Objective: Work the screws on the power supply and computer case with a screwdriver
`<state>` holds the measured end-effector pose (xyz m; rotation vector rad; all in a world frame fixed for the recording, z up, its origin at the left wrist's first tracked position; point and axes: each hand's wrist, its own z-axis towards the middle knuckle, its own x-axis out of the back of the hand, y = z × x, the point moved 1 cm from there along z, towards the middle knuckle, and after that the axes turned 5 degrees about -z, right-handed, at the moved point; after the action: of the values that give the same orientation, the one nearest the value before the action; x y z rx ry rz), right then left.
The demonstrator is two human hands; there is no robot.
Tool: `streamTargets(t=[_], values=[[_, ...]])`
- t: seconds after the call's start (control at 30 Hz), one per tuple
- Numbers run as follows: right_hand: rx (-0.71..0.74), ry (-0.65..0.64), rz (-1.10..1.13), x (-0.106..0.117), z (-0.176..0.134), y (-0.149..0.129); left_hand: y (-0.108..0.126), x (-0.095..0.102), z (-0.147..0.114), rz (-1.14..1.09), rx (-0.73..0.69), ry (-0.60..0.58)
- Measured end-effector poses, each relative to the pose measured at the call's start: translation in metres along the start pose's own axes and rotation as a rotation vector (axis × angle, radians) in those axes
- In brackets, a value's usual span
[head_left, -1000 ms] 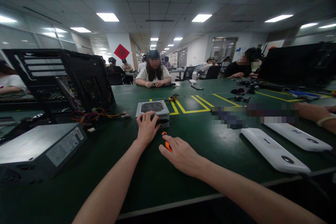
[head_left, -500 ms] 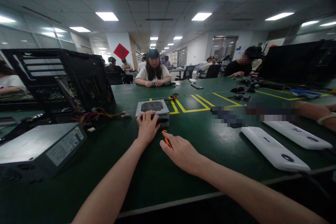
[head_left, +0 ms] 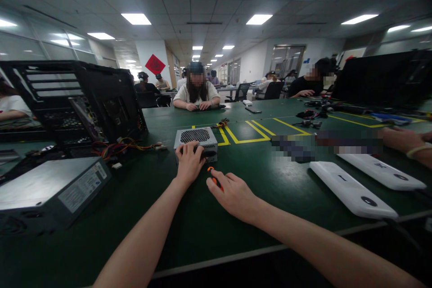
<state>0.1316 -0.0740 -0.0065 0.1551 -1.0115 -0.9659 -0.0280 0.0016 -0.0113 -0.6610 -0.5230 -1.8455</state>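
A grey computer power supply [head_left: 211, 134] with a honeycomb grille on top sits on the green table ahead of me. My left hand [head_left: 190, 157] is closed over its near edge, fingers curled onto the top. Beside those fingertips is a small dark part [head_left: 209, 154] that I cannot make out. Just nearer to me, my right hand [head_left: 232, 193] is closed round an orange-handled tool [head_left: 211, 169], which looks like a screwdriver. Most of the tool is hidden by the fingers, and its tip does not show clearly.
A second power supply [head_left: 50, 180] lies at left, before an open black computer case [head_left: 114, 99] with loose cables [head_left: 128, 146]. White flat devices [head_left: 351, 189] lie at right, near another person's hand [head_left: 400, 139]. A person [head_left: 196, 92] sits opposite. Yellow tape [head_left: 249, 142] marks the table [head_left: 162, 216].
The fingers of my right hand have shifted slightly on the orange-handled tool, covering more of it. My left hand and the power supply stay in place.
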Motion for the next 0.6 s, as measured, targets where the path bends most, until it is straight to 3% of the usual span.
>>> streamTargets(t=[0.2,0.43,0.6], values=[[-0.138,-0.011,0.042,-0.0010,-0.0023,0.0048,0.0008,0.0009,0.0001,0.008,0.002,-0.010],[0.027,-0.002,0.032,0.0008,-0.0001,0.0007,0.0003,0.0012,0.0000,0.007,-0.002,-0.006],[-0.117,0.039,0.029,-0.0002,-0.0011,0.0050,0.0004,0.0019,-0.0003,0.005,-0.008,-0.014]])
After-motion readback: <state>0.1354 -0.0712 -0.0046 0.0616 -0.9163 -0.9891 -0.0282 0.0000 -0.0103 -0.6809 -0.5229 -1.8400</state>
